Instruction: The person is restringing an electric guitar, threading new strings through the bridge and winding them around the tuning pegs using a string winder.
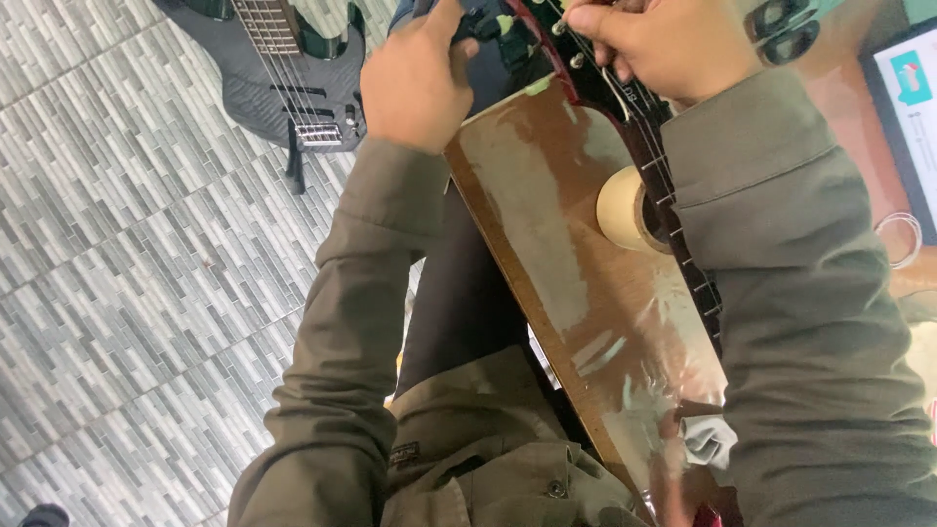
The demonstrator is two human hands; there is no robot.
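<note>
Left hand (pixel 418 80): I see it curled around the dark headstock end (pixel 488 29), grip closed on it.
Right hand (pixel 652 44): fingers pinched on the dark red wooden guitar neck (pixel 639 127) by the strings.
Axis: neck runs away from me along the glossy brown table (pixel 566 254); right hand nearer it.
Beside: cream tape roll (pixel 625 207) touching the neck.

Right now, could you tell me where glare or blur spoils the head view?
Head view: glare washes out the glossy brown table top; the left hand and right hand at the guitar neck look slightly soft; the tape roll stays readable.
</note>
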